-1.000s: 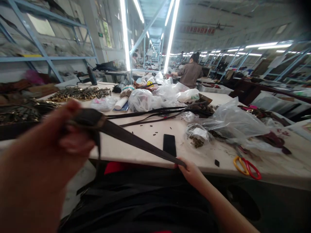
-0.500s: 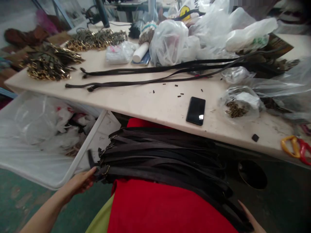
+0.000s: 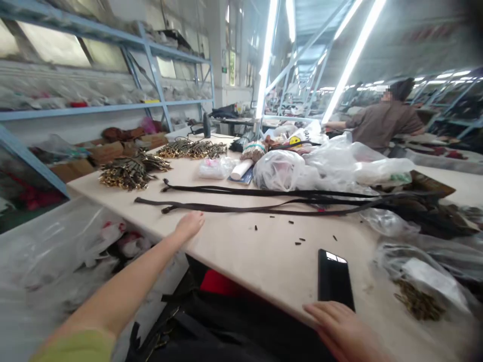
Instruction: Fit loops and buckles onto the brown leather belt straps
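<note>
My left hand [image 3: 189, 225] is stretched out over the table's front part, just short of the ends of the dark straps [image 3: 226, 207]; it holds nothing that I can see. The fingers look loosely extended, though slightly blurred. My right hand [image 3: 341, 329] is at the table edge with its fingers out flat, by the lower end of a black phone [image 3: 335, 279]. Across my lap lies a bundle of black straps [image 3: 226, 327] with metal buckles at its left end. More long straps [image 3: 241, 191] run sideways over the table.
Piles of straps with brass-coloured clasps [image 3: 130, 171] lie at the table's left. Clear plastic bags [image 3: 279, 168] fill the back, and one bag of small brass parts [image 3: 418, 299] sits right. A bag-lined bin [image 3: 56, 251] stands left. Another person [image 3: 388, 118] is behind the table.
My left hand has left the buckle end of the lap bundle and moved up over the table. My right hand has risen to the table edge by the phone. The view has tilted up.
</note>
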`<move>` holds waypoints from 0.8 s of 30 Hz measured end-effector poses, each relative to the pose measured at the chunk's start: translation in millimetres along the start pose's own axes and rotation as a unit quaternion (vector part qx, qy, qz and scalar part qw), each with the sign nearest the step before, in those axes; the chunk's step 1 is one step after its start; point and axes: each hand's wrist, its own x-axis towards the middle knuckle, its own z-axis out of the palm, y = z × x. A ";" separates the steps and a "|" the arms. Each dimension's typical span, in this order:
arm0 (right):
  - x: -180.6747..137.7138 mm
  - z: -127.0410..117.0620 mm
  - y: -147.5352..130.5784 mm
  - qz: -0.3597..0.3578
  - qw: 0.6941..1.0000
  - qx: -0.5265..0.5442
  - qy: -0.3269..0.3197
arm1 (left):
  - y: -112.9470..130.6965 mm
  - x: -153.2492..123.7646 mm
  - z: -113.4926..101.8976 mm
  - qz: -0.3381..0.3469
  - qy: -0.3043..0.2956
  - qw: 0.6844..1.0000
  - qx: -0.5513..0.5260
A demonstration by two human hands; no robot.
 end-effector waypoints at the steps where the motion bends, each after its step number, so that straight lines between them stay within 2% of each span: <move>1: 28.4 0.1 -8.5 -0.034 0.999 0.011 -0.037 | 4.8 18.0 3.9 0.009 0.008 1.000 0.006; 3: 73.4 2.2 -20.5 -0.028 0.996 0.045 -0.076 | 12.2 43.7 8.2 0.033 0.014 0.999 0.017; 5: 103.4 8.0 -21.8 0.027 0.989 0.114 -0.087 | 22.6 55.5 11.8 0.071 0.003 0.997 0.020; 7: 123.8 18.9 -14.2 0.105 0.966 0.221 -0.081 | 40.4 52.0 19.1 0.132 -0.022 0.991 0.011; 8: 132.5 26.1 -8.9 0.157 0.940 0.293 -0.080 | 52.3 44.4 24.4 0.169 -0.037 0.985 0.000; 9: 141.0 33.9 -3.4 0.213 0.897 0.379 -0.079 | 65.7 33.3 30.4 0.207 -0.052 0.977 -0.013; 10: 149.6 41.9 1.7 0.263 0.838 0.473 -0.074 | 79.8 19.7 36.4 0.243 -0.066 0.967 -0.028; 11: 158.3 49.3 6.0 0.305 0.761 0.569 -0.062 | 93.9 4.6 41.7 0.267 -0.073 0.960 -0.045; 13: 175.2 60.0 11.7 0.375 0.584 0.720 -0.018 | 117.9 -26.1 48.0 0.305 -0.065 0.946 -0.084; 14: 182.6 62.5 13.1 0.403 0.506 0.763 0.009 | 126.4 -40.7 48.4 0.328 -0.031 0.937 -0.119; 15: 188.7 62.8 13.7 0.429 0.446 0.785 0.036 | 132.1 -54.4 47.3 0.338 -0.006 0.929 -0.152; 16: 193.1 61.0 13.5 0.451 0.407 0.792 0.058 | 134.9 -67.2 45.0 0.330 0.011 0.924 -0.191; 17: 195.5 57.5 12.2 0.465 0.389 0.792 0.072 | 135.1 -78.9 42.5 0.300 0.008 0.923 -0.241; 18: 195.6 52.5 9.9 0.467 0.389 0.790 0.082 | 133.2 -88.7 40.5 0.242 -0.030 0.920 -0.305; 19: 193.6 46.8 6.4 0.461 0.401 0.787 0.088 | 129.4 -95.7 39.5 0.158 -0.094 0.902 -0.390; 20: 189.5 40.7 2.0 0.455 0.420 0.780 0.088 | 124.2 -99.0 39.8 0.046 -0.165 0.851 -0.497; 21: 183.6 34.5 -2.8 0.449 0.442 0.772 0.084 | 117.9 -97.8 41.1 -0.077 -0.223 0.762 -0.603; 22: 176.2 28.4 -7.3 0.440 0.469 0.762 0.077 | 110.8 -92.2 43.0 -0.184 -0.256 0.652 -0.690; 23: 167.4 22.0 -10.3 0.427 0.506 0.747 0.065 | 103.2 -82.6 44.9 -0.266 -0.256 0.544 -0.754; 24: 157.5 14.9 -10.7 0.414 0.558 0.717 0.054 | 95.7 -70.2 46.1 -0.316 -0.223 0.464 -0.797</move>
